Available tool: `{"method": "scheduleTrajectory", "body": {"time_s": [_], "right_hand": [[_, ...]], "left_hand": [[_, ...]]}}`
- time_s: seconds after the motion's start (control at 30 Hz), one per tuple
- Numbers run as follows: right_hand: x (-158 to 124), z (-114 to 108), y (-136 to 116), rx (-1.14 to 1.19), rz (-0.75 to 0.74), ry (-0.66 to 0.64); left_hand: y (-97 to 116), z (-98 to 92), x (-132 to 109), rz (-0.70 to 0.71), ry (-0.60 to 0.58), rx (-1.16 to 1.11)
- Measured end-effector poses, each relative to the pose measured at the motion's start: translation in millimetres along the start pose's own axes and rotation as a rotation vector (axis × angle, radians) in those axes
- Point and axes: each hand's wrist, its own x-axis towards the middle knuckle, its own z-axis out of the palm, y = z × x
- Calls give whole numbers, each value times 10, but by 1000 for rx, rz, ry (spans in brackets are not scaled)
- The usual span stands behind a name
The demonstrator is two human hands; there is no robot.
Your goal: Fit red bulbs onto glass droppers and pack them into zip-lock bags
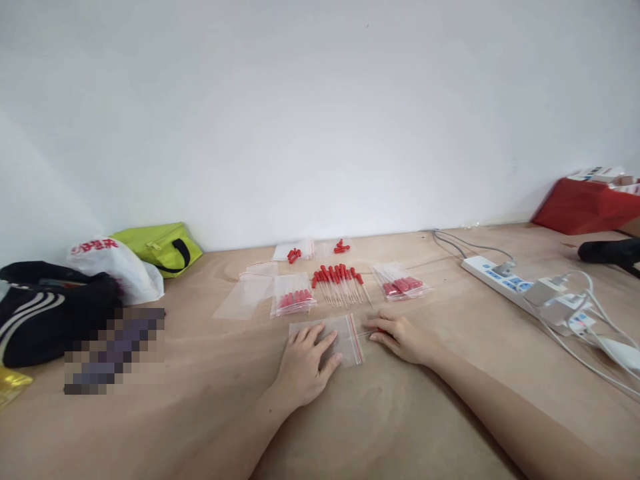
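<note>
My left hand (307, 367) lies with fingers spread on a clear zip bag (345, 343), whose red-striped mouth faces right. Just right of that mouth, my right hand (400, 337) pinches a thin red-headed stick, its pale shaft pointing left toward the bag; most of its head is hidden by the fingers. Beyond both hands rests a fanned pile of red-headed sticks (337, 277), heads away from me. Filled bags of such sticks lie either side, the left filled bag (293, 295) and the right filled bag (401, 285).
Flat clear bags (237, 297) lie at left, and small red pieces (294, 255) sit on bags near the wall. A white power strip (500, 280) with plugs and cables is at right. A black bag (55, 313) and a lime-green bag (165, 243) stand left; a red box (585, 207) sits far right.
</note>
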Motion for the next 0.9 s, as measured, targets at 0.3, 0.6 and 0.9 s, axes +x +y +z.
{"method": "scheduleTrajectory", "body": {"time_s": [0.3,0.6,0.9], "right_hand": [[8,45,-84,266,101,94],[99,221,-112,498,252,55],[121,288,-190,998,299,-10]], "left_hand": [[-162,-56,26,124,-17,-112],[-74,27,81,133,46,-159],[-54,44,94,116,67,-169]]}}
